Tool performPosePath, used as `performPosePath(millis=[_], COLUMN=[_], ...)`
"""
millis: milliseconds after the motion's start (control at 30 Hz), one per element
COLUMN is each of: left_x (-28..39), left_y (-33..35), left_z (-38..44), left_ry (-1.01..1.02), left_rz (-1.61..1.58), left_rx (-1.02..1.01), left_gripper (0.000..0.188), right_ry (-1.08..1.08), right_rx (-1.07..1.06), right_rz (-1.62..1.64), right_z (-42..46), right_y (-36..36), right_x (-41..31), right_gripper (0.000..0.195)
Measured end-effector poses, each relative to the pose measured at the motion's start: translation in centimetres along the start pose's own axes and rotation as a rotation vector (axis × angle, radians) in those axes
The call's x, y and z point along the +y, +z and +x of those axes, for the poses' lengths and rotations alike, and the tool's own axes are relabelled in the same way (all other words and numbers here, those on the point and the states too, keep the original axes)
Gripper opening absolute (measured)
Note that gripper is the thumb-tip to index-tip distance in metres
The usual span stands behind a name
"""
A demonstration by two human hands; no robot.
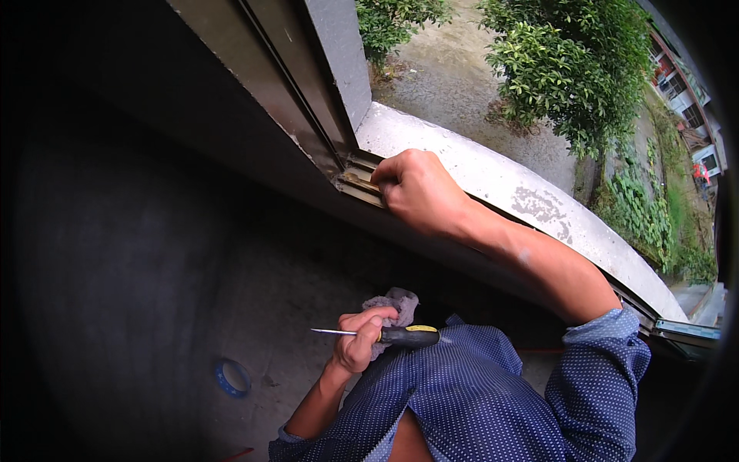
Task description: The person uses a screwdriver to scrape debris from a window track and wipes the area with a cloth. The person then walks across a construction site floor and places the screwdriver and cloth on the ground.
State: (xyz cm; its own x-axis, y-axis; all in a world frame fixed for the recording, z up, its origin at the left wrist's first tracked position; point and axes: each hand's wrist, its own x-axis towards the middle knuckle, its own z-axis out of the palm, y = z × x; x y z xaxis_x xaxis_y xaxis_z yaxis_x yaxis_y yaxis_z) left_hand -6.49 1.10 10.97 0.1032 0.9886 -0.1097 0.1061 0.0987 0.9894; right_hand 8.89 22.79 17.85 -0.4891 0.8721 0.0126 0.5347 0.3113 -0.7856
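Observation:
At the lower centre, my left hand (359,342) is closed around a screwdriver (409,335) with a black and yellow handle, its metal shaft pointing left. A crumpled greyish cloth (401,302) is bunched in the same hand. Higher up, my right hand (417,187) reaches over to the metal window track (359,178) near the frame's corner. Its fingers are bent, with the fingertips down at the grooves. Whether anything is between those fingertips is hidden. Brownish dirt shows in the track by the corner.
A pale concrete sill (462,156) with worn patches runs outside the track. The metal window frame (294,75) rises at upper left. A blue patterned ring, seemingly a tape roll (232,378), lies on the dark floor. Leafy bushes (566,75) and buildings stand outside.

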Motion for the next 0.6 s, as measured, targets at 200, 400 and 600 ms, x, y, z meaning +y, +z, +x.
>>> performPosePath(millis=[200,400,600], left_x=[-0.2,-0.3,-0.6], left_y=[0.1,0.2,0.1], left_z=[0.0,0.0,-0.2], left_ry=[-0.036,-0.045,-0.053], left_rz=[0.005,0.009,-0.003], left_rx=[-0.020,-0.016,0.000], left_gripper=[0.043,0.043,0.042], right_ry=[0.267,0.418,0.425], right_rx=[-0.072,-0.096,-0.076], right_rz=[0.324,0.520,0.538], right_z=[0.9,1.2,1.1], right_y=[0.3,0.3,-0.1], right_x=[1.1,1.4,1.2], right_gripper=[0.023,0.021,0.023])
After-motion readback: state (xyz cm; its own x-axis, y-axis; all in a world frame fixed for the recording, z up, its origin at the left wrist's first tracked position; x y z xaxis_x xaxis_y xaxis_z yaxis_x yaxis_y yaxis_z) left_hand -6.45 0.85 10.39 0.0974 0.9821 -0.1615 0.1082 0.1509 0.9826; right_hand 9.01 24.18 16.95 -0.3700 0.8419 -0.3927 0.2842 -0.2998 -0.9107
